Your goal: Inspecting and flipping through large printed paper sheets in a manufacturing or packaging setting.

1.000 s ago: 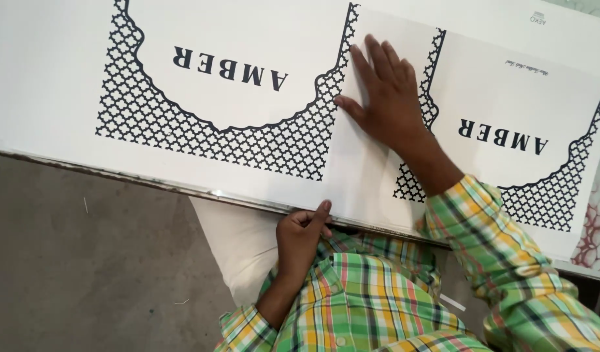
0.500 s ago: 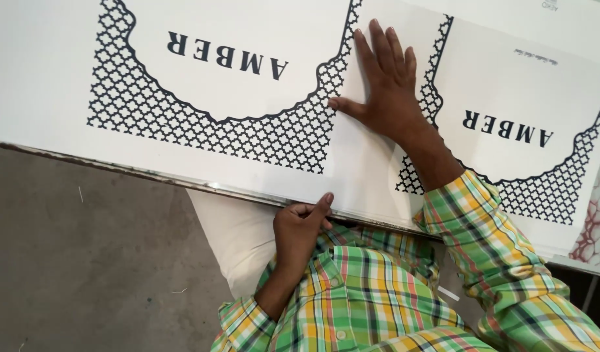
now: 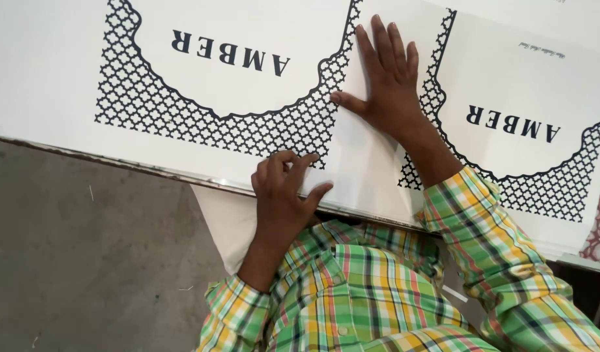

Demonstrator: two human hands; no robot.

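A: Entry, head view. Where does the printed sheet (image 3: 248, 78) lie?

B: Flat on top of a stack of like white sheets (image 3: 560, 215), spread across the upper part of the frame. Long axis runs left to right, dipping slightly toward the right. The print reads upside down from here, so its top edge faces the person and the black lattice border (image 3: 183, 111) curves along the near side.

A: Right hand (image 3: 388, 88)?

B: Laid flat, palm down, fingers spread apart and pointing away from the body, thumb out to the left. It presses on the plain white strip between the two lattice panels. It grips nothing.

A: Left hand (image 3: 280, 195)?

B: At the near edge of the stack, fingers curled, fingertips (image 3: 293, 160) resting on the lattice border just inside the edge, thumb out to the right on the sheet. Whether it pinches the edge or only rests there, cannot tell.

A: Surroundings?

B: Grey floor (image 3: 85, 248) at lower left. Green, yellow and white plaid shirt (image 3: 358, 293) below both hands. A second lattice panel (image 3: 528, 124) lies to the right, same orientation.
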